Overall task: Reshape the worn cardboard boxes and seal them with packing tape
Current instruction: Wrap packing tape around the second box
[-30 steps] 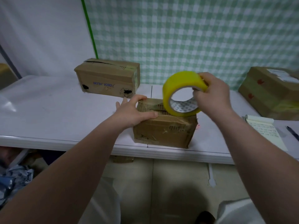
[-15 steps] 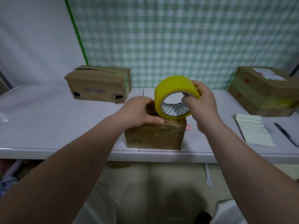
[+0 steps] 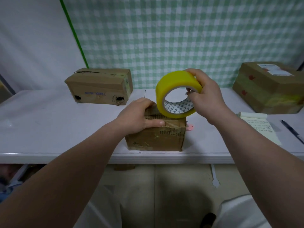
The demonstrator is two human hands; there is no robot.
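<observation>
The white table (image 3: 49, 122) is lying bare along its left half. The big box (image 3: 266, 94) at far right is carrying a white label, too blurred to read; the long box (image 3: 98, 86) at back left is showing blue print I cannot make out. The small box (image 3: 156, 139) is sitting at the table's front edge, the left hand (image 3: 138, 117) clasping its top. The right hand (image 3: 205, 96) is gripping the yellow tape roll (image 3: 174, 79), which is touching the small box's top. The notepad (image 3: 258, 127) is showing illegible handwriting.

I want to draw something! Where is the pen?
In the head view the pen lies on the table at the far right, just right of the notepad and in front of the big taped box.
</observation>
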